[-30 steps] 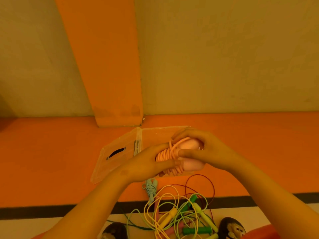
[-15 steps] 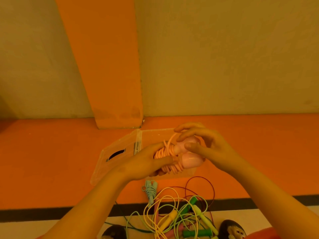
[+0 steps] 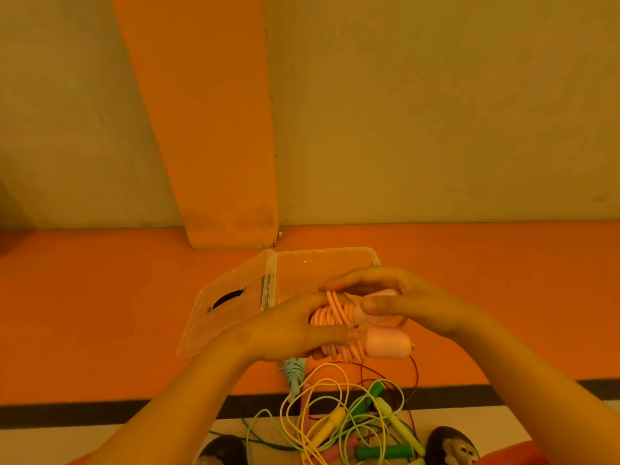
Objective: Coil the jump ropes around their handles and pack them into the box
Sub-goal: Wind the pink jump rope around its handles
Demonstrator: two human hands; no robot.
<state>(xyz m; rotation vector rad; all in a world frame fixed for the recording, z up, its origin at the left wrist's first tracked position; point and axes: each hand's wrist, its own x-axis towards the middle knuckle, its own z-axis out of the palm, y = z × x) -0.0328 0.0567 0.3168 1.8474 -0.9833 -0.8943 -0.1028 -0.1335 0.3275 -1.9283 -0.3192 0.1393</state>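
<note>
Roughly early-to-mid job, I'd say. Far left, the clear plastic box lid [image 3: 228,313] lies flipped open on the orange floor [image 3: 100,313], w/ the clear plastic box base [image 3: 322,263] just right of it. No rope shows in the visible part, tho the hands hide its front.

Next, the left hand [image 3: 288,330] is curled round the coiled end of the pale pink jump rope [image 3: 332,313], held up in front of the box. The cord is wound around its two chunky pink handles [image 3: 385,342], so coiling looks about finished. The right hand [image 3: 412,300] pinches the upper handle betw. thumb and fingers, prob. securing the last turn.

Below, a light-blue coiled rope bundle [image 3: 295,367] lies on the floor: wound, not boxed. Right of it sit a tangle of yellow and green ropes [image 3: 335,414] and a thin dark-red cord loop [image 3: 414,374], all uncoiled. So approx. two wound, none visibly packed, several left.
</note>
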